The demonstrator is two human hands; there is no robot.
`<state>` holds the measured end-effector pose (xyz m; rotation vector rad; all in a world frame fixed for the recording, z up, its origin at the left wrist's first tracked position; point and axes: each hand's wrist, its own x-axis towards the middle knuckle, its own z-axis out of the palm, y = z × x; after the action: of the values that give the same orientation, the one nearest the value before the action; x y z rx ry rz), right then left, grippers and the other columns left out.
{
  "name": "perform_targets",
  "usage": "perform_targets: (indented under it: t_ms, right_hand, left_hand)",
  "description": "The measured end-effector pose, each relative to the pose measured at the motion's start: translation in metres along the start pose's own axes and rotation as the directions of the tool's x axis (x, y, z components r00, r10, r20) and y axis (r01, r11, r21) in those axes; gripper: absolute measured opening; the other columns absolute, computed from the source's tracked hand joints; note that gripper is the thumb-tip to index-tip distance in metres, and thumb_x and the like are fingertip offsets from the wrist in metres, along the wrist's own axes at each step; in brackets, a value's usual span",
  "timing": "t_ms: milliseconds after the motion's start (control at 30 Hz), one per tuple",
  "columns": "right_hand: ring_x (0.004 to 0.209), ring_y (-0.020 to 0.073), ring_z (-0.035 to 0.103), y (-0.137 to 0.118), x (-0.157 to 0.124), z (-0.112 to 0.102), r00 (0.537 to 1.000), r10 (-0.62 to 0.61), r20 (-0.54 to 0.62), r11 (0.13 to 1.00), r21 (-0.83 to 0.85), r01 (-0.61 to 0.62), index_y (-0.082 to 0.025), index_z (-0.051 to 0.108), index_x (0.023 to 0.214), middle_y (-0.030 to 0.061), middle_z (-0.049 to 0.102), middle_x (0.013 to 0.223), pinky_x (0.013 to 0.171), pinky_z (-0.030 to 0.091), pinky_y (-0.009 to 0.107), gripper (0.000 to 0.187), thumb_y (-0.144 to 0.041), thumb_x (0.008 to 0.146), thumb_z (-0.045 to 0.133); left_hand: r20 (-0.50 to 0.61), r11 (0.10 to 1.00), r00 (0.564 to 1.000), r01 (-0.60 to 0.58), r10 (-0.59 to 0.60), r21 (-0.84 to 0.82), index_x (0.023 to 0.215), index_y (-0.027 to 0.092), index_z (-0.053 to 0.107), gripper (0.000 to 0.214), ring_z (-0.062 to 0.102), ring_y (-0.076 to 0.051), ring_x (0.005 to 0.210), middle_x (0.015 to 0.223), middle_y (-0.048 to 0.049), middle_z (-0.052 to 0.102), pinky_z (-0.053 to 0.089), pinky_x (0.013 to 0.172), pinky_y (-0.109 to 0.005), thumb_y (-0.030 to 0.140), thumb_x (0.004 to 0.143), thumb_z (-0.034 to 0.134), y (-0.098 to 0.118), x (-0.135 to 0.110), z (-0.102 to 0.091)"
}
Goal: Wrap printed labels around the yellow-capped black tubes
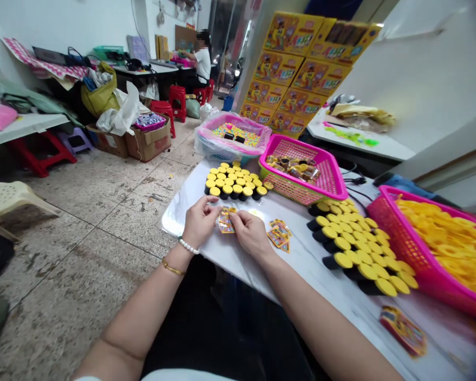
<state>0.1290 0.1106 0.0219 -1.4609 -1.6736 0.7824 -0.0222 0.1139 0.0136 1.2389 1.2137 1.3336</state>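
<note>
While the right hand (250, 231) pinches the right edge of a small printed card (226, 222), the left hand (200, 218) has its fingertips at the opposite edge, though whether they are clamped there I cannot tell. Just beyond this grip stand yellow-lidded black jars (237, 180); near its right lie loose similar cards (278, 235), with a second jar cluster (355, 238) farther right.

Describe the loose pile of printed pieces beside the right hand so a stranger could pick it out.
On the white table, find the bigger group of yellow-topped containers. Left of it, beside the right hand, lies the loose pile of printed pieces. It spreads unevenly, unlike the neat printed stack at lower right.
</note>
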Motion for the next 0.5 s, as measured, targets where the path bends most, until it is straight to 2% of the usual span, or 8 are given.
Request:
perform_targets:
  t_ms: [100, 167, 267, 333, 400, 500]
  right_hand:
    - [0.051, 0.0140, 0.047, 0.005, -0.001, 0.000, 0.993, -0.113, -0.017, 0.975, -0.194, 0.107, -0.022, 0.047, 0.053, -0.0010, 0.053, 0.051, 0.052, 0.032, 0.027, 0.041, -0.042, 0.089, 0.047]
    - [0.052, 0.0148, 0.050, 0.006, -0.004, 0.000, 0.987, -0.159, -0.003, 0.946, -0.285, 0.152, -0.022, 0.051, 0.055, 0.0002, 0.057, 0.053, 0.054, 0.033, 0.027, 0.040, -0.037, 0.092, 0.046]
    - [0.060, 0.0176, 0.057, 0.007, -0.008, 0.000, 0.970, -0.241, -0.027, 0.904, -0.371, 0.214, -0.021, 0.065, 0.074, 0.0038, 0.067, 0.066, 0.059, 0.039, 0.028, 0.030, -0.034, 0.093, 0.046]
    - [0.065, 0.0186, 0.060, 0.004, -0.011, -0.002, 0.948, -0.302, -0.099, 0.893, -0.378, 0.245, -0.019, 0.070, 0.097, 0.0064, 0.070, 0.078, 0.064, 0.043, 0.029, 0.027, -0.038, 0.093, 0.051]
    - [0.062, 0.0173, 0.058, 0.001, -0.012, -0.003, 0.931, -0.326, -0.165, 0.906, -0.334, 0.259, -0.016, 0.068, 0.108, 0.0068, 0.070, 0.084, 0.065, 0.044, 0.030, 0.034, -0.043, 0.091, 0.056]
    - [0.059, 0.0152, 0.054, -0.005, -0.011, -0.007, 0.956, -0.259, -0.136, 0.951, -0.211, 0.228, -0.019, 0.066, 0.085, 0.0024, 0.065, 0.072, 0.061, 0.042, 0.027, 0.027, -0.042, 0.092, 0.053]
  left_hand:
    - [0.020, 0.997, 1.000, -0.001, -0.001, 0.076, 0.097, 0.017, 0.071, 0.024, 0.060, -0.013, 0.065, 0.070, -0.0007, 0.067, 0.047, 0.062, -0.022, 0.024, 0.074, 0.075, -0.003, 0.003, 0.003]
    - [0.035, 0.995, 0.999, -0.007, 0.003, 0.100, 0.086, 0.017, 0.072, 0.015, 0.062, -0.014, 0.068, 0.074, -0.0021, 0.069, 0.048, 0.065, -0.024, 0.023, 0.073, 0.075, -0.003, 0.004, 0.003]
    - [0.003, 0.994, 1.000, -0.023, 0.023, 0.105, 0.075, 0.018, 0.071, 0.006, 0.061, -0.014, 0.069, 0.075, -0.0024, 0.069, 0.049, 0.067, -0.025, 0.024, 0.076, 0.071, -0.002, 0.004, 0.003]
    - [-0.061, 0.992, 0.997, -0.042, 0.050, 0.118, 0.074, 0.018, 0.071, 0.008, 0.061, -0.014, 0.071, 0.076, -0.0028, 0.069, 0.049, 0.069, -0.025, 0.025, 0.077, 0.071, 0.000, 0.003, 0.002]
    - [-0.094, 0.987, 0.991, -0.085, 0.098, 0.134, 0.073, 0.018, 0.072, 0.009, 0.061, -0.015, 0.073, 0.077, -0.0034, 0.068, 0.049, 0.070, -0.025, 0.026, 0.077, 0.072, 0.002, 0.001, 0.001]
    - [-0.036, 0.980, 0.985, -0.165, 0.170, 0.113, 0.072, 0.017, 0.072, 0.011, 0.061, -0.015, 0.074, 0.077, -0.0034, 0.067, 0.049, 0.071, -0.026, 0.026, 0.078, 0.073, 0.006, 0.000, 0.000]
